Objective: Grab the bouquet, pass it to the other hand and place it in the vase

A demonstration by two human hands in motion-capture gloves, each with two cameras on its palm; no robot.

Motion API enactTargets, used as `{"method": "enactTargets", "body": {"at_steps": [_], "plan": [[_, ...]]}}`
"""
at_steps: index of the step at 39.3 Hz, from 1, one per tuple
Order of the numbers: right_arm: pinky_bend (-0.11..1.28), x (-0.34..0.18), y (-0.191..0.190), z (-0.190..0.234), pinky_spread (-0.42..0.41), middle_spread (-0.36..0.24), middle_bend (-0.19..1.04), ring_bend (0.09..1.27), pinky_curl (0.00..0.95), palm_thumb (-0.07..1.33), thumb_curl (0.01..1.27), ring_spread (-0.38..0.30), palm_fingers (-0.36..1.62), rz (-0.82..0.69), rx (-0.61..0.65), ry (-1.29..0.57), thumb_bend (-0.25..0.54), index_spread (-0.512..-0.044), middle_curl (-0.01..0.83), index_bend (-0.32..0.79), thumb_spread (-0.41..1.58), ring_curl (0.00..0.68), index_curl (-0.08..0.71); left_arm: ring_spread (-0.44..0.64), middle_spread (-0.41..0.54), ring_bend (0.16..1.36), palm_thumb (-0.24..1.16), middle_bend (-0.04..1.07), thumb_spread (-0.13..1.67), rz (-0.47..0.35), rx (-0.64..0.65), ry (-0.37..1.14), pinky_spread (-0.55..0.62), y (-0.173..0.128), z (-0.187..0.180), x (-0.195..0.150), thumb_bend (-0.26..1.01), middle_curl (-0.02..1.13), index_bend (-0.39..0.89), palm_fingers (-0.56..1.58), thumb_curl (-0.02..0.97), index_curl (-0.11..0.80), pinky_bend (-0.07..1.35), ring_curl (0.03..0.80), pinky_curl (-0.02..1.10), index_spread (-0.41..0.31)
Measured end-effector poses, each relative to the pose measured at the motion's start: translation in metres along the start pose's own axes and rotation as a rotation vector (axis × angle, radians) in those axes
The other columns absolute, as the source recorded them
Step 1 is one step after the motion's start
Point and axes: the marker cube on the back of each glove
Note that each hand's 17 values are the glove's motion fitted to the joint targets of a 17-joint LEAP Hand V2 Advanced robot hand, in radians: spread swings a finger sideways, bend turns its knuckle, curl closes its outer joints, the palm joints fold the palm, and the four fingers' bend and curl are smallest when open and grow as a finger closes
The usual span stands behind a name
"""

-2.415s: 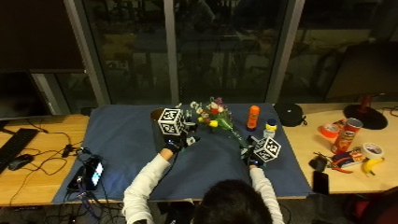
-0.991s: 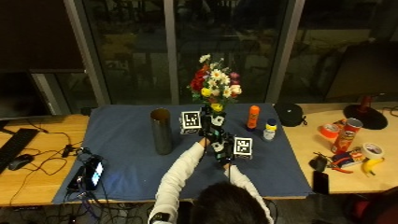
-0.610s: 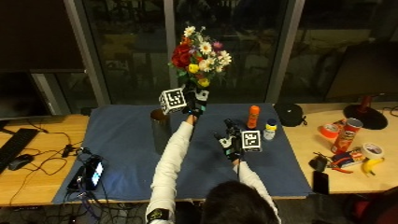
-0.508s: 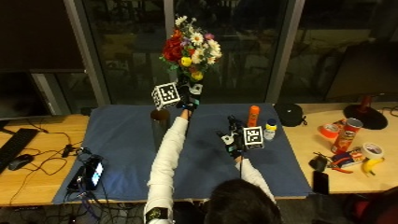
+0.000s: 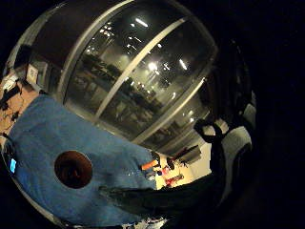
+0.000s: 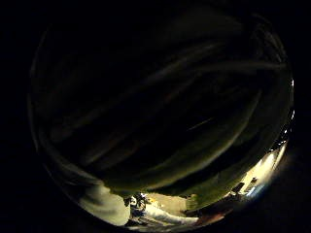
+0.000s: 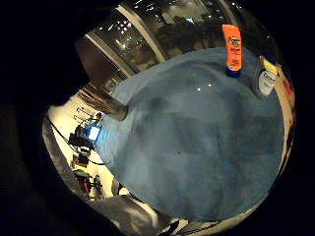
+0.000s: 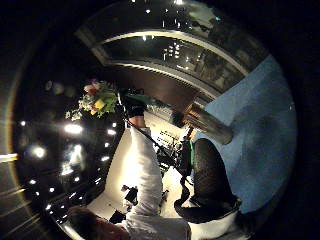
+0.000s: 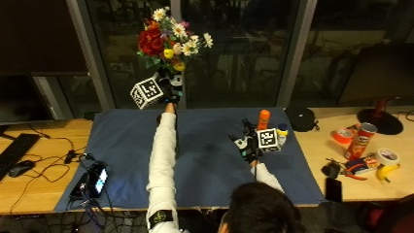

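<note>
Blue mat (image 9: 207, 160) covers table. Bouquet (image 9: 168, 41) raised high above mat's far edge, blooms up. Vase (image 5: 73, 169) upright on mat, under bouquet. Left hand (image 9: 169, 92) grips bouquet stems, arm outstretched. Right hand (image 9: 249, 144) low over mat near orange bottle (image 9: 263, 119), holding nothing; finger pose unclear.

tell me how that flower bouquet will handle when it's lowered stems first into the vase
Probably top-heavy: the mixed red, white and yellow flower bouquet spreads wide above the left hand, which holds its stems in its grip. The stems look fairly stiff, standing upright. The dark cylindrical vase is narrow-mouthed, so it may tip if nudged.
</note>
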Motion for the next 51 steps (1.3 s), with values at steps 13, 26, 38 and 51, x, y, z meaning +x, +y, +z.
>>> {"method": "enactTargets", "body": {"at_steps": [13,26,38,51], "plan": [[0.48,0.002,-0.012,0.010,0.206,-0.073,0.18,0.37,0.337,0.66,0.53,0.002,0.19,0.068,-0.022,-0.051,-0.027,-0.367,0.356,0.14,1.00,0.308,0.277,-0.38,-0.340,0.76,0.88,0.71,0.22,-0.094,0.000,0.003,-0.38,-0.004,-0.008,-0.052,-0.03,0.54,0.44,1.38,0.784,0.574,0.61,0.476,0.44,-0.354],[0.53,-0.031,-0.014,0.015,0.204,-0.058,0.20,0.43,0.352,0.63,0.51,0.000,0.10,0.244,-0.032,-0.012,-0.028,-0.369,0.350,0.08,1.01,0.323,0.218,-0.38,-0.339,0.76,0.87,0.70,0.22,-0.111,-0.004,-0.009,-0.38,-0.001,-0.006,-0.084,-0.03,0.54,0.42,1.37,0.802,0.589,0.60,0.477,0.44,-0.357],[0.54,-0.019,-0.013,0.020,0.200,-0.042,0.20,0.45,0.353,0.64,0.50,0.005,0.08,0.280,-0.046,-0.028,-0.023,-0.370,0.352,0.11,1.01,0.322,0.193,-0.35,-0.306,0.70,0.73,0.64,0.36,-0.348,-0.638,-0.191,-0.36,0.078,-0.037,-0.183,-0.12,0.52,0.20,1.07,0.770,0.544,0.63,0.462,0.44,-0.293],[0.51,0.029,0.004,0.020,0.198,-0.038,0.20,0.44,0.345,0.67,0.50,0.012,0.08,0.362,-0.127,-0.071,-0.020,-0.362,0.351,0.14,1.01,0.312,0.204,0.35,0.315,0.60,0.46,0.22,0.78,-0.380,-0.784,-0.179,0.38,0.199,-0.142,-0.235,-0.03,0.34,0.00,-0.20,0.542,0.262,0.45,0.338,0.33,0.143]]}}
